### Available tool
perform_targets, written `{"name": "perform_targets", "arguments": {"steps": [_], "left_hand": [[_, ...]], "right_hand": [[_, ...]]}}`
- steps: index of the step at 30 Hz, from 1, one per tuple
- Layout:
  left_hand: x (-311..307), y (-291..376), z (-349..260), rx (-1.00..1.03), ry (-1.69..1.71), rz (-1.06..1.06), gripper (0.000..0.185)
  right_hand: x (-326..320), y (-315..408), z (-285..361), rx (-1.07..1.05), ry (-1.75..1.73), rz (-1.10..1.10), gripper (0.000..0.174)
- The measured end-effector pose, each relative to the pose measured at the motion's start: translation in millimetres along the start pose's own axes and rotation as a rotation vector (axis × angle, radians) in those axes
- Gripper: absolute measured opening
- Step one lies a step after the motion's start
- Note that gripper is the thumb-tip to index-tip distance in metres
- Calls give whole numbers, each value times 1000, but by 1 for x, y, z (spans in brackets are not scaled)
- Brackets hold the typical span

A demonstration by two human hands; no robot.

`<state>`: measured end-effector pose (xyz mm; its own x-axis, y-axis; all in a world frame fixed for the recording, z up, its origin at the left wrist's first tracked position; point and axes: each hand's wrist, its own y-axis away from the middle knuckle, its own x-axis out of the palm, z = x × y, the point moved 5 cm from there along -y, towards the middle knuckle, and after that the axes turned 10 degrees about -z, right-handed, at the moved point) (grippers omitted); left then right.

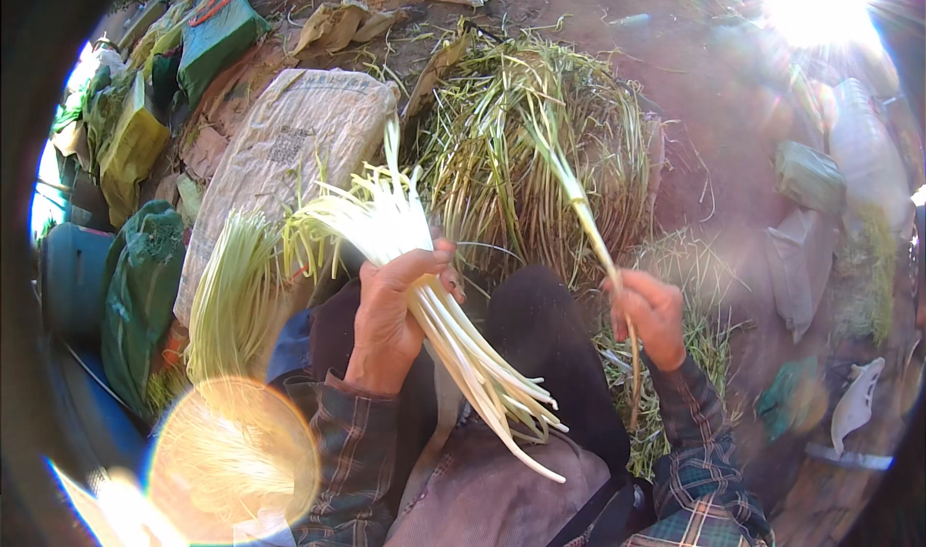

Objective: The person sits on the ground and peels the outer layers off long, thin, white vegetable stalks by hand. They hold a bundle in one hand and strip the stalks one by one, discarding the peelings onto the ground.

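Observation:
My left hand (401, 304) grips a bundle of pale, long stalks (463, 344), perhaps garlic shoots, whose white ends hang down to the right over my lap. In my right hand (650, 315) is a single leafy plant stalk (579, 203), with its green leaves reaching up and left and its thin brownish end hanging below my fingers. Beyond both hands lies a large heap of uncleaned leafy stalks (535, 156). Left of my left hand, a sheaf of pale green stalks (235, 294) rests at the edge of a woven sack (289, 134).
Green and yellow sacks (134, 149) crowd the far left, near a dark green mesh bag (141, 308). Loose leaves (694, 294) lie beside my right arm. At the right are pale plastic bags (799, 257) and a white plastic piece (856, 406). Sun glare covers the upper right.

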<state>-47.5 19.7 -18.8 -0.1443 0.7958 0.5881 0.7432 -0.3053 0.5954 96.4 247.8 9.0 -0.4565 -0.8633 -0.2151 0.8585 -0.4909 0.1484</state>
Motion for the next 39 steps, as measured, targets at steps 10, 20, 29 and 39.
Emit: {"name": "perform_targets", "arguments": {"steps": [10,20,29,39], "left_hand": [[5,-4,18,-51,-256,-18,26],[7,-2,18,14,-290,6,18],[3,-5,17,95,-205,-14,13],[-3,-3,2,236,-182,-67,13]], "right_hand": [[34,44,29,-438,212,311,20],[51,26,23,-386,288,393,27],[96,-20,13,-61,-29,24,14],[-68,58,-64,25,-282,-377,16]]}}
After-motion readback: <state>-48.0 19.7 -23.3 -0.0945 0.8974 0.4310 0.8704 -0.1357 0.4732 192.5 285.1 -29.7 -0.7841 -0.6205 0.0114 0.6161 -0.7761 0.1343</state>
